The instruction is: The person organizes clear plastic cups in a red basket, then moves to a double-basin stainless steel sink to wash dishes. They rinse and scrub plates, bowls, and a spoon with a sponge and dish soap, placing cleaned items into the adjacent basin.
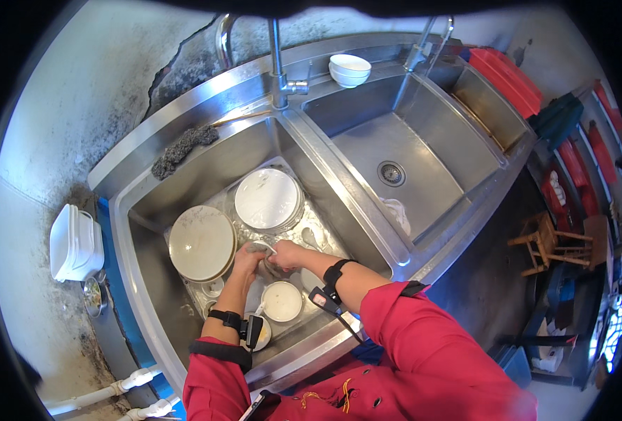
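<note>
Both my hands are low inside the left basin (pixel 153 287) of a stainless steel sink. My right hand (pixel 287 256) grips a small white piece of crockery (pixel 270 245), perhaps a spoon; my fingers hide most of it. Against it, my left hand (pixel 249 260) holds a greyish scrubbing cloth (pixel 258 248). Just beyond them is a stack of white plates (pixel 266 199), and a second plate stack (pixel 201 243) stands to the left. Nearer me lie a white bowl (pixel 281 301) and another bowl (pixel 259 332) with yellowish residue, partly behind my left wrist. A spoon (pixel 309 238) lies in sudsy water.
A faucet (pixel 278 84) rises behind the basin divider. Dark steel-wool scrubber (pixel 185 151) rests on the back ledge. Stacked white bowls (pixel 349 70) stand by the middle basin (pixel 426 158), which holds a white cloth (pixel 396 214). White plastic tubs (pixel 77 244) stand left; a wooden stool (pixel 552 243) stands right.
</note>
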A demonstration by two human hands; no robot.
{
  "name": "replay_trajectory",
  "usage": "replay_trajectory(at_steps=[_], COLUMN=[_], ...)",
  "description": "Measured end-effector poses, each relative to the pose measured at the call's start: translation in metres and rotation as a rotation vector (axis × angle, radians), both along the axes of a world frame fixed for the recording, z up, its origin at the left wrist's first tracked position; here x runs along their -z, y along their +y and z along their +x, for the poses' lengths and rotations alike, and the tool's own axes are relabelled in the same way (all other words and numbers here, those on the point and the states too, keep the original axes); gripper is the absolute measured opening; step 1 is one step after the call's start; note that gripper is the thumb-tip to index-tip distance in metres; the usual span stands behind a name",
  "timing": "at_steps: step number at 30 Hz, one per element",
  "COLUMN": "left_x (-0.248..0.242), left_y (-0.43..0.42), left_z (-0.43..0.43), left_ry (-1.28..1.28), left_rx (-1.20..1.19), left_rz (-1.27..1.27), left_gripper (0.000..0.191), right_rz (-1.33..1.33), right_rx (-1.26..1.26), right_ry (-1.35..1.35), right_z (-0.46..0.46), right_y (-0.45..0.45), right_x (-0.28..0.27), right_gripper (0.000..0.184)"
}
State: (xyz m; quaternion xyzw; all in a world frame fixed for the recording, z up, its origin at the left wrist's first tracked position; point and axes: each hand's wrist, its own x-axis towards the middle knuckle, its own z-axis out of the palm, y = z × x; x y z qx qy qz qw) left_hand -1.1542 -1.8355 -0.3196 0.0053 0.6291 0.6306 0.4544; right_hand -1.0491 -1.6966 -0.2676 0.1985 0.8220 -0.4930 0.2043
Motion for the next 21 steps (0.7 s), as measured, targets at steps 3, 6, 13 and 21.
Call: replay_trajectory(at_steps=[3, 6, 13, 21], left_x=[-0.022, -0.052, -0.121, -0.16], left_y=[-0.003, -0.006, -0.011, -0.029], left_z=[0.003, 0.008, 0.038, 0.041], left_ry=[0.195, 0.737, 1.361, 1.302], left_rx=[0.055, 0.362, 0.428, 0.776], left_rz=[-0.18, -0.284, -0.087, -0.782], left_gripper=[0.044, 0.05, 0.042, 0.045], right_rz=[0.311, 0.639, 0.89, 0.918], right_rx=[-0.19, -0.264, -0.39, -0.144], right_ry=[0.101, 0.074, 0.353, 0.292], right_z=[0.002, 0.006, 0.028, 0.091], right_y=[-0.002, -0.01, -0.028, -0.023], right_x=[-0.022, -0.055, -0.129, -0.175], right_gripper=[0.021, 0.02, 0.017, 0.025])
